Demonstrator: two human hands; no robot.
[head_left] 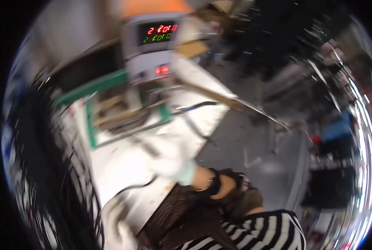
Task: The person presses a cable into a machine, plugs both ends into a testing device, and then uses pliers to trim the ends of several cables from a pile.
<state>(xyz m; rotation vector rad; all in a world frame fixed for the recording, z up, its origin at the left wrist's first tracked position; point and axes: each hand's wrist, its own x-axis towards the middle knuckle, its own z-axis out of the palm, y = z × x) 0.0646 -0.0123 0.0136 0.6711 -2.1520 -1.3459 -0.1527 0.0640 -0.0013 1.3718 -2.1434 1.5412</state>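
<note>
White gloves cover both hands, and motion smears the picture. My right hand (169,152) reaches over the white tabletop (123,171), its forearm coming in from the right with a dark band at the wrist. A greyish streak (148,146) lies at its fingers; whether it is something held is too blurred to tell. At the table's near edge is my left hand (117,223), low in the view, its fingers smeared. A thin black cable (134,187) curves over the tabletop between the hands. Beyond my right hand stands a green-edged frame (91,125) with brownish parts inside.
At the back, a pale box-shaped device (150,62) carries red and green lit digits under an orange top. A long thin rod (261,112) juts past the table's right edge. Dark cables (69,179) hang along the left. Grey floor (261,162) lies to the right.
</note>
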